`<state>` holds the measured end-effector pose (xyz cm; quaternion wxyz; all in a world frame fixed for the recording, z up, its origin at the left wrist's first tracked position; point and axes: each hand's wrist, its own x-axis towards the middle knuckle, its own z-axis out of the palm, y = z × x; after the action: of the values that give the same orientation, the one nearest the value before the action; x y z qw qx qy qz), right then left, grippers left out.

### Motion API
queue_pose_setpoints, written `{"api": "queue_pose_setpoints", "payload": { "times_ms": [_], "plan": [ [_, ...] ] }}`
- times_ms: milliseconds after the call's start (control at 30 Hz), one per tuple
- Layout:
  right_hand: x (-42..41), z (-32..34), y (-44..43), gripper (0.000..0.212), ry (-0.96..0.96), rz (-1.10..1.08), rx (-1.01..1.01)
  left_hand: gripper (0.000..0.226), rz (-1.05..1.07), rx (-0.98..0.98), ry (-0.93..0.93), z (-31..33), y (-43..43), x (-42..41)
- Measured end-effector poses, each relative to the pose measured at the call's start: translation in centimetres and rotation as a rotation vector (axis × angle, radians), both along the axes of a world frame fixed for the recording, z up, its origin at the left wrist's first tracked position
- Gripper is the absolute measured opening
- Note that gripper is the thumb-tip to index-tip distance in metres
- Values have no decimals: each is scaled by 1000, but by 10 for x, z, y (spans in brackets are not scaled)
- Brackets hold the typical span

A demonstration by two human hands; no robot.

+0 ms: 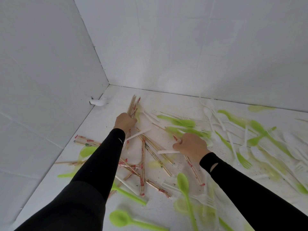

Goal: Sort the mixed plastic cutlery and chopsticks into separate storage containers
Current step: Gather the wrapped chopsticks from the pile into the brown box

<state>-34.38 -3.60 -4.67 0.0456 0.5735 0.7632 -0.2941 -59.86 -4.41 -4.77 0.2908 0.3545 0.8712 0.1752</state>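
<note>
Paper-wrapped chopsticks (133,106) gripped by left hand (125,121); right hand (191,145) grips white utensil (168,152)

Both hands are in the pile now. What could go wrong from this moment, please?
The left hand grips a chopstick bundle with a white handle beside its wrist; that piece might get carried along. The right hand pinches a white utensil over a wrapped chopstick; both kinds could be lifted together. White spoons barely stand out on the white surface and may be overlooked.
</note>
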Motion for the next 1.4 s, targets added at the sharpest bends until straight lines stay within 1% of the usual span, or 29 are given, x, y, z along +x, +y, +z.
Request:
{"api": "queue_pose_setpoints", "payload": {
  "times_ms": [67,167,233,333,400,467,567,600,700,767,833,900,933,967,1000,1100,1200,1267,1333,1367,1400],
  "plan": [
    [1,7,4,29,84,-4,11,28,2,13,-16,4,1,-4],
    [2,19,15,21,318,-8,-68,24,24,121,-68,14,0,-14],
    [2,27,24,23,409,25,-123,27,29,225,-74,23,-3,-20],
    [2,36,32,31,556,44,-192,18,61,454,-135,33,-9,-23],
    [1,42,34,27,614,48,-165,12,101,603,-218,41,-13,-20],
    [-2,47,34,25,672,40,-138,11,116,732,-310,50,-17,-16],
    [-10,53,33,25,816,-1,-105,14,85,915,-431,60,-30,-7],
    [-12,55,34,26,859,6,-92,18,72,960,-468,63,-34,-4],
    [-23,63,30,42,992,33,-92,24,81,1050,-557,69,-43,4],
    [-31,68,25,45,1076,25,-63,20,133,1123,-569,70,-46,8],
    [-39,69,19,38,1168,-23,-76,16,167,1180,-507,68,-50,15],
    [-47,66,11,14,1224,-78,-162,14,160,1211,-445,62,-54,28],
    [-49,62,7,12,1221,-90,-179,15,147,1215,-428,59,-55,36],
    [-50,59,3,22,1210,-89,-168,16,128,1211,-416,56,-56,44],
    [-51,54,-1,26,1213,-87,-134,17,99,1196,-402,51,-57,52],
    [-49,43,-10,35,1256,-138,-64,24,25,1142,-398,37,-59,71],
    [-42,25,-13,43,1126,-141,-12,29,31,1094,-431,19,-61,85],
    [-38,10,-14,38,1042,-100,-28,23,17,1041,-436,6,-64,91],
    [-35,2,-13,30,971,-90,-83,3,-12,970,-445,-3,-67,94],
    [-33,2,-12,29,946,-96,-102,11,-24,927,-422,-5,-69,96],
    [-32,3,-10,29,935,-109,-102,13,-36,896,-413,-10,-69,96]
  ]
}}
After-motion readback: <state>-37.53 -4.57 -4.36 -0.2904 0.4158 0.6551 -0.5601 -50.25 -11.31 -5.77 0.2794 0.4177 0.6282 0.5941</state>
